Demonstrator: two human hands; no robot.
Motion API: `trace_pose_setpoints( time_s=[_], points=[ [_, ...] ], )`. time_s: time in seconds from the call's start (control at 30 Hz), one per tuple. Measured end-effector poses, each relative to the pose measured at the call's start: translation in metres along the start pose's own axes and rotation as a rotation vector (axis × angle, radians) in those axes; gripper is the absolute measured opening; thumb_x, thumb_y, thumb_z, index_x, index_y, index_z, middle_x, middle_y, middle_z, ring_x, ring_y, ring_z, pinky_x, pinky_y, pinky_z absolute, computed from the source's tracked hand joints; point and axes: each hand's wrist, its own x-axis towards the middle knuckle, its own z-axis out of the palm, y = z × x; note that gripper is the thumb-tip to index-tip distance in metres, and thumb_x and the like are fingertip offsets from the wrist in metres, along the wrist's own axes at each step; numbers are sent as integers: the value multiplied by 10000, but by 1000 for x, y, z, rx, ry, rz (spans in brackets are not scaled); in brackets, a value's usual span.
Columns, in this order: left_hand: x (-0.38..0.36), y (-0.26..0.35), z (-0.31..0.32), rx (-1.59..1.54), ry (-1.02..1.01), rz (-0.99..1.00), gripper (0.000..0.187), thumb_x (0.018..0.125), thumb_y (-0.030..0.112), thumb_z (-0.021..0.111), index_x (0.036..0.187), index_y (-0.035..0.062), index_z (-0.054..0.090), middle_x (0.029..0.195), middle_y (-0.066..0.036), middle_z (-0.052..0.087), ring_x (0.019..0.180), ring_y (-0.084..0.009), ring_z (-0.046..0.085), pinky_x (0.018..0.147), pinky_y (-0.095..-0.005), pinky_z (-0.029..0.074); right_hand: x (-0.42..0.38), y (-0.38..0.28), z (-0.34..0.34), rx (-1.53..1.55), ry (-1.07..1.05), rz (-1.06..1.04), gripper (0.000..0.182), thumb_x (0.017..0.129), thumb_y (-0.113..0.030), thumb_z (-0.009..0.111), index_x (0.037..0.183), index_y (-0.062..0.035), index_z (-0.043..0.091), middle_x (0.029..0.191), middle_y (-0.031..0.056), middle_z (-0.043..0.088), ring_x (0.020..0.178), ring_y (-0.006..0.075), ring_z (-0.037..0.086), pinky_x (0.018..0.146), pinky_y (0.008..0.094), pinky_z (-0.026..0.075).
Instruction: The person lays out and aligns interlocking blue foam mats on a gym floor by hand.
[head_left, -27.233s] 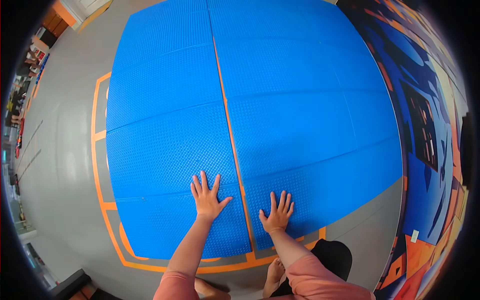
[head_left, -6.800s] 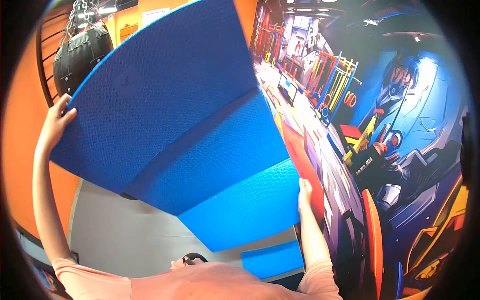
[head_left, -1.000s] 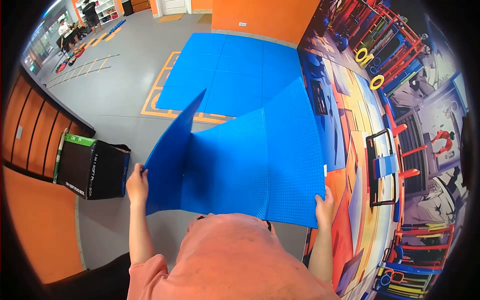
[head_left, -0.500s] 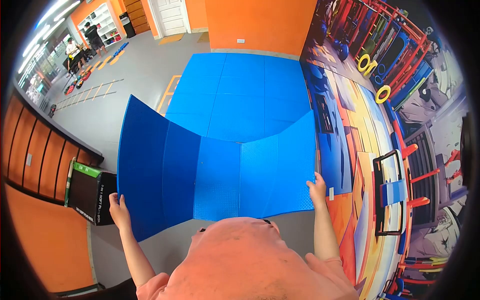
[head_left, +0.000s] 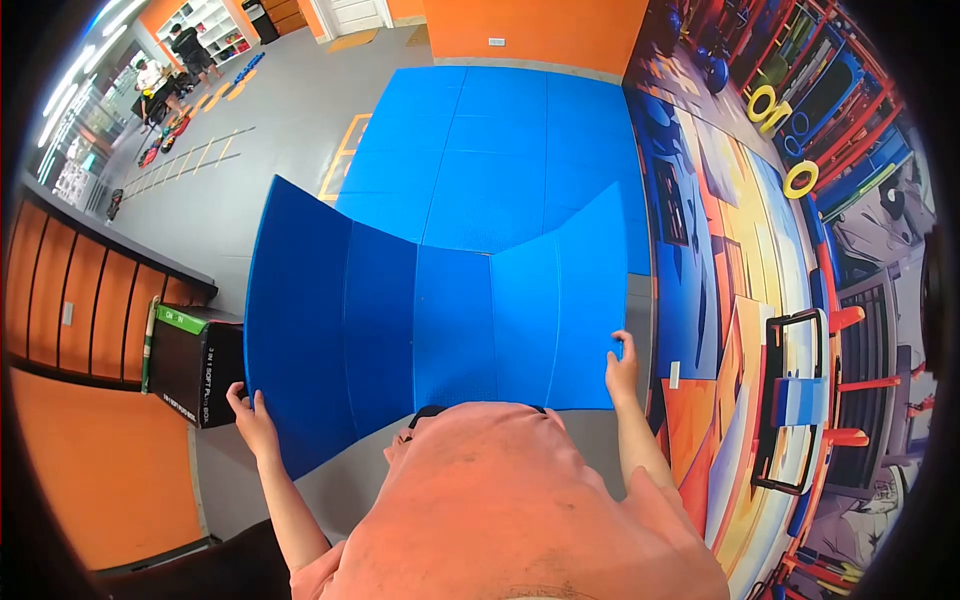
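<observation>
A blue folding exercise mat [head_left: 455, 320] with crease lines is held up in front of me, its two sides bent upward and its middle sagging. My left hand [head_left: 257, 422] grips its left edge, thumb on the near face. On the opposite edge my right hand [head_left: 622, 372] is closed around the rim. The mat's lower middle edge lies close to my orange shirt [head_left: 500, 480]. Behind it, a large blue floor mat [head_left: 500, 115] made of several panels lies flat, partly hidden by the held one.
At my left stands a black plyo box [head_left: 195, 365] with a green top, beside an orange slatted wall [head_left: 70, 290]. A printed mural wall [head_left: 730, 230] runs along the right. Far left, two people stand near shelves [head_left: 212, 30], with an agility ladder [head_left: 190, 160] on the grey floor.
The two sides of the held mat have come slightly closer together, with my right hand shifted a little left. My view has moved, and the floor mat appears higher in it.
</observation>
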Motion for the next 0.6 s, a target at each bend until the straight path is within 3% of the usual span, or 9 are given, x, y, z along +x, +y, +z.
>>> trace_pose_setpoints(
  time_s=[0.03, 0.13, 0.2, 0.27, 0.37, 0.47, 0.53, 0.6],
  points=[
    [-1, -3, 3, -2, 1, 0, 200, 1065, 142, 642, 1250, 71, 621, 1018, -158, 726, 909, -288, 718, 841, -427, 550, 4, 13, 1, -114, -31, -112, 324, 977, 4, 571, 1266, -110, 664, 1292, 160, 735, 1254, 367, 679, 1051, 442, 512],
    [2, -17, 21, 71, 60, 98, 162, 1077, 105, 603, 1232, 104, 651, 1060, -141, 697, 920, -291, 704, 850, -416, 544, 4, 14, 2, -94, -86, -80, 324, 948, 25, 582, 1232, -77, 700, 1287, 139, 725, 1237, 345, 682, 1061, 414, 500],
    [3, -19, 21, 217, -69, 339, 149, 1087, 52, 566, 1172, 79, 685, 1060, -108, 668, 991, -284, 682, 893, -377, 529, 4, 15, 0, -100, -76, -83, 345, 963, 7, 582, 1274, -93, 691, 1315, 148, 725, 1251, 350, 680, 1063, 428, 504],
    [2, -21, 26, 210, -110, 279, 189, 1086, 22, 540, 1131, 71, 717, 1057, -95, 651, 1049, -286, 681, 920, -365, 527, 9, 16, -3, -102, -62, -91, 366, 979, -11, 582, 1317, -108, 683, 1343, 157, 725, 1265, 355, 678, 1066, 442, 509],
    [8, -32, 36, 202, -106, 307, 212, 1090, 48, 527, 1198, 93, 703, 1128, -102, 652, 1088, -301, 682, 946, -390, 538, 10, 10, -10, -93, -69, -117, 467, 937, 6, 580, 1381, -113, 658, 1400, 160, 699, 1282, 350, 673, 1080, 440, 505],
    [14, -39, 41, 199, -132, 353, 278, 1028, -7, 551, 1265, 67, 675, 1212, -116, 634, 1148, -309, 667, 993, -391, 534, -3, -12, -24, -31, -162, 54, 560, 882, 33, 564, 1417, -117, 639, 1460, 163, 663, 1322, 349, 651, 1109, 438, 491],
    [13, -34, 42, 216, -201, 436, 420, 938, -57, 566, 1335, 61, 639, 1292, -134, 599, 1209, -331, 642, 1039, -397, 522, -3, 5, -23, -122, -147, -118, 649, 833, 67, 548, 1451, -121, 612, 1496, 159, 640, 1352, 349, 630, 1128, 433, 478],
    [8, -22, 41, 212, -245, 401, 472, 907, -71, 568, 1354, 68, 630, 1312, -139, 587, 1226, -334, 633, 1054, -400, 516, -8, 10, -23, -110, -132, -129, 637, 835, 71, 564, 1441, -117, 611, 1481, 156, 648, 1360, 348, 623, 1135, 431, 473]
  ],
)
